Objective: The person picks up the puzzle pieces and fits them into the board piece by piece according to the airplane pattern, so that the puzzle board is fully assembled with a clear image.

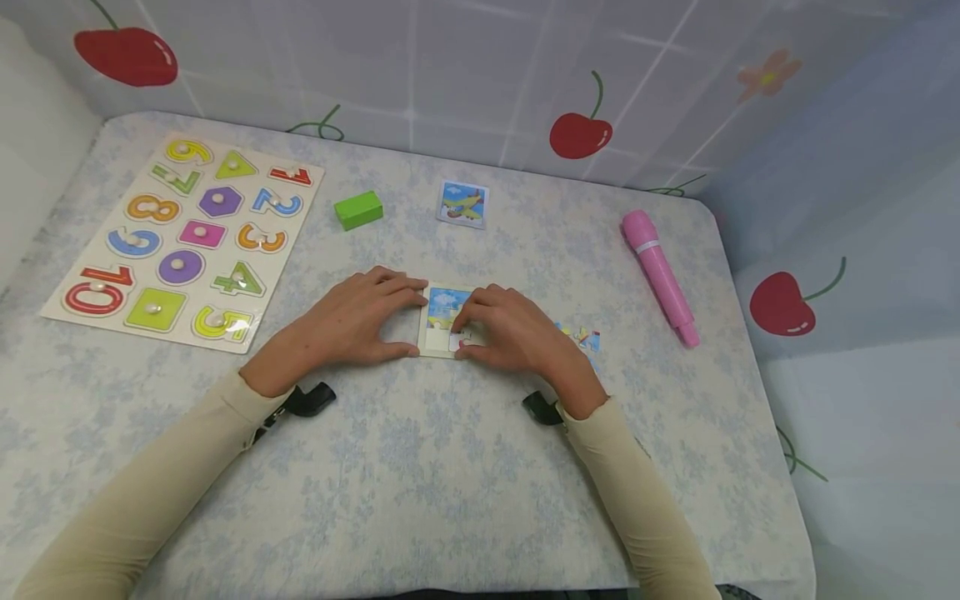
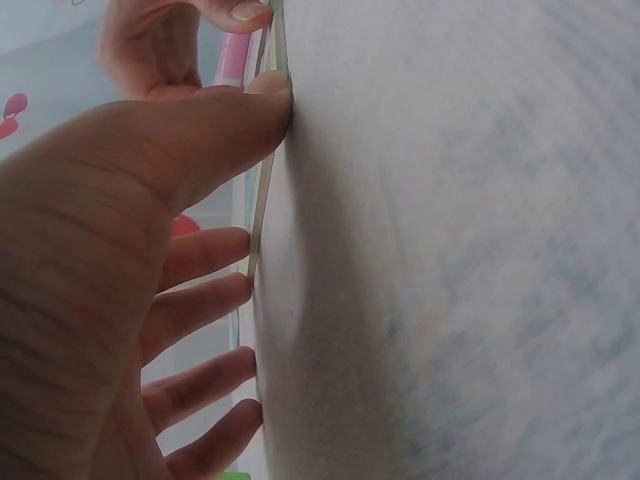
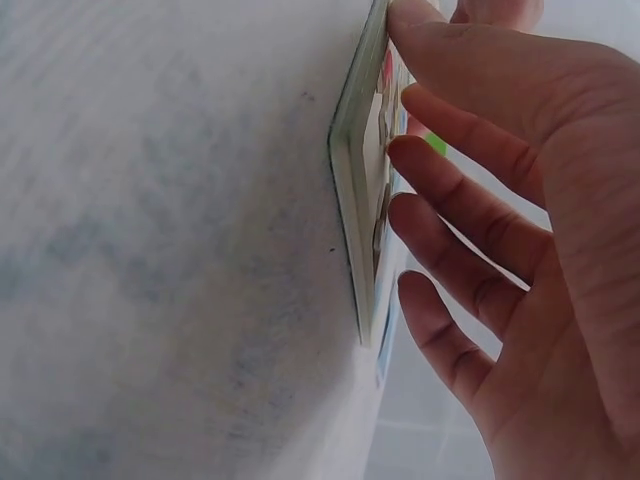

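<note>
A small jigsaw puzzle board [image 1: 438,340] with a pale frame lies flat on the table between both hands. Several joined pieces in its upper part show a blue sky with clouds. My left hand [image 1: 356,317] touches the board's left side, thumb near the front corner and fingertips along the edge. Over the board's right side is my right hand [image 1: 513,329]. Its index fingertip rests on a puzzle piece [image 1: 457,340] with a pink patch, and its thumb [image 3: 450,50] touches the front edge. The right hand hides much of the board. Loose puzzle pieces [image 1: 585,337] lie beyond it, partly covered.
At the left lies a large peg board [image 1: 288,242] of numbers and shapes. Behind the hands are a green block [image 1: 358,210] and a small airplane picture card [image 1: 462,205]. A pink microphone-shaped toy [image 1: 660,279] lies at the right. Cherry-printed curtain [image 1: 465,83] surrounds the table.
</note>
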Motion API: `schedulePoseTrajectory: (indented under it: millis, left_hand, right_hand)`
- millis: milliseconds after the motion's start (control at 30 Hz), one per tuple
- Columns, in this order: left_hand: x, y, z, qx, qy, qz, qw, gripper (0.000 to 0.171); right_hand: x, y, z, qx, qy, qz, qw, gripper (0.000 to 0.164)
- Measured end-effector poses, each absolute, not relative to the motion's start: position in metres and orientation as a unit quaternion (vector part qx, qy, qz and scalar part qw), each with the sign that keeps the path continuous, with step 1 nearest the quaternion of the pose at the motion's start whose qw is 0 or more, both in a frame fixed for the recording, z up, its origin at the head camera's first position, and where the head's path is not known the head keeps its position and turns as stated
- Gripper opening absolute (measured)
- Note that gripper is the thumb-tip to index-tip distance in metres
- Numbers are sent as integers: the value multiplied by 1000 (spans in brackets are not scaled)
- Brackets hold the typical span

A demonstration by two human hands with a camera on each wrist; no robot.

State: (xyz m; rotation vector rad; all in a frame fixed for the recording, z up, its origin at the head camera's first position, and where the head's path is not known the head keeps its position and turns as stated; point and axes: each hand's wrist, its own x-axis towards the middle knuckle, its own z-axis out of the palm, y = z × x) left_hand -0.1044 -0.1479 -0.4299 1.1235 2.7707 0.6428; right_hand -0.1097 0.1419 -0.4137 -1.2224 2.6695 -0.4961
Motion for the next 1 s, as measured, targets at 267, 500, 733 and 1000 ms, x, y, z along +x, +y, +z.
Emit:
schedulePoseTrajectory:
  millis: [267,500,733,1000]
  left_hand:
    - [-104,-147,-430,369,904,212,43,71]
    - [-105,-147,-432,371,903,213,43,72]
    - [-105,-147,-430,367,906,206,37,73]
    - [-105,-147,-429,365,907,206,42,73]
  right_hand:
    - [-108,146,-414,-416,887,-183,88,19]
    - [-109,145,-417,-427,882,-187,74,19]
    - [-113,152,-408,-416,881,-208,93,23]
    - [-115,188,-388,-364,899,-227,90,24]
